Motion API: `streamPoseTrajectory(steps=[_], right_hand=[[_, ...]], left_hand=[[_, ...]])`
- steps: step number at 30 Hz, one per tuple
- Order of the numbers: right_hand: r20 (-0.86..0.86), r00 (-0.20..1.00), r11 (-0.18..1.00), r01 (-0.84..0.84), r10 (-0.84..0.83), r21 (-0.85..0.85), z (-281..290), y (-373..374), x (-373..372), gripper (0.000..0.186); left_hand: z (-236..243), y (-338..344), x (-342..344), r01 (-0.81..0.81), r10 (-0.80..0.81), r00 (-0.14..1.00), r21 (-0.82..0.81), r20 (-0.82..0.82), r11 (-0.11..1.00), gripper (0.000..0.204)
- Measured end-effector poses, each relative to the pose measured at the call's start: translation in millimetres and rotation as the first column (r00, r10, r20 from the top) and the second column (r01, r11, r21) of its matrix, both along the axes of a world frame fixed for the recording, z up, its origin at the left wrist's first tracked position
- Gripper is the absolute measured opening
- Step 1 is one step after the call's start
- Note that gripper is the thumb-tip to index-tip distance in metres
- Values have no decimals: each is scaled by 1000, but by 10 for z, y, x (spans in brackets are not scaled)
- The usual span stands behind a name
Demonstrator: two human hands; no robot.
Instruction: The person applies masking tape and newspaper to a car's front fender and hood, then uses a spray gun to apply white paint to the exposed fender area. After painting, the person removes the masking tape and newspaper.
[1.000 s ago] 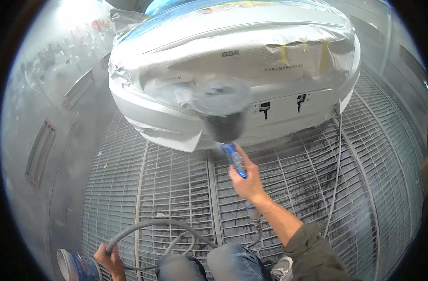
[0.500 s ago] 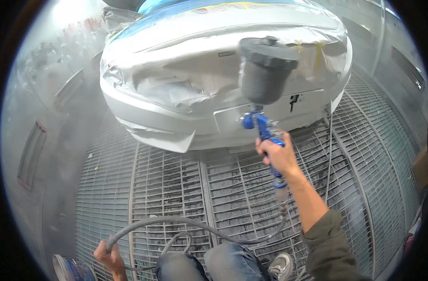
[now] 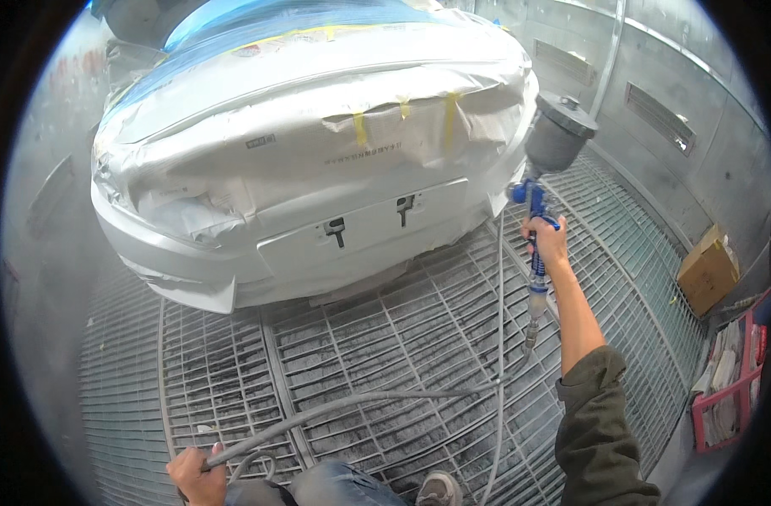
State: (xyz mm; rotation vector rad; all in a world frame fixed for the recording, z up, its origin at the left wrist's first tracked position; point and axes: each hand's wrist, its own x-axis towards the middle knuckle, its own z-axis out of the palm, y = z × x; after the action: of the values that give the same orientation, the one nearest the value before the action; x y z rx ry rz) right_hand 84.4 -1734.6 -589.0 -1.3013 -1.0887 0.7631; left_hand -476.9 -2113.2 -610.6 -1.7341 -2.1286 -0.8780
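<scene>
My right hand (image 3: 547, 240) is closed round the handle of a blue spray gun (image 3: 534, 207), its fingers at the trigger. A grey paint cup (image 3: 561, 135) with a lid sits on top of the gun. The gun stands upright beside the right end of a white car bumper (image 3: 179, 282). At the lower left my left hand (image 3: 197, 475) grips a grey air hose (image 3: 343, 402), which sags across to the fitting under the gun. White masking sheet (image 3: 293, 164) with yellow tape strips covers the car above the bumper.
Metal floor grating (image 3: 385, 337) lies under the car. A thin line (image 3: 500, 337) runs down from the bumper's right side. A cardboard box (image 3: 708, 270) and a pink rack (image 3: 744, 388) of papers stand along the right wall. My shoe (image 3: 440, 489) shows at the bottom.
The view has turned to the right. My right hand has carried the spray gun rightward along the bumper to its right end, uncovering both dark slots. My left hand still holds the hose.
</scene>
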Motion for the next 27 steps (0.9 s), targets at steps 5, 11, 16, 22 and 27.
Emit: streamPoseTrajectory(steps=[5, 11, 16, 22, 27], right_hand=[[137, 923, 929, 340, -360, 150, -2, 145, 52, 29], [-73, 997, 992, 42, -33, 122, -507, -434, -767, 60], [-266, 872, 911, -388, 411, 136, -285, -1453, -2664, 62], [-332, 782, 837, -544, 528, 50, 315, -1846, -4297, 46], [-309, 837, 877, -481, 451, -22, 1166, -2349, -5098, 47]], left_hand=[[-38, -5, -92, 38, -33, 991, 36, -130, 999, 39], [-135, -224, -1054, -159, 168, 983, 101, -79, 982, 39], [14, -697, -2036, -284, 285, 958, 202, 23, 937, 43], [433, -2149, -3379, -551, 534, 819, 26, 210, 834, 45], [1336, -3710, -4316, -708, 702, 646, -108, 299, 698, 24]])
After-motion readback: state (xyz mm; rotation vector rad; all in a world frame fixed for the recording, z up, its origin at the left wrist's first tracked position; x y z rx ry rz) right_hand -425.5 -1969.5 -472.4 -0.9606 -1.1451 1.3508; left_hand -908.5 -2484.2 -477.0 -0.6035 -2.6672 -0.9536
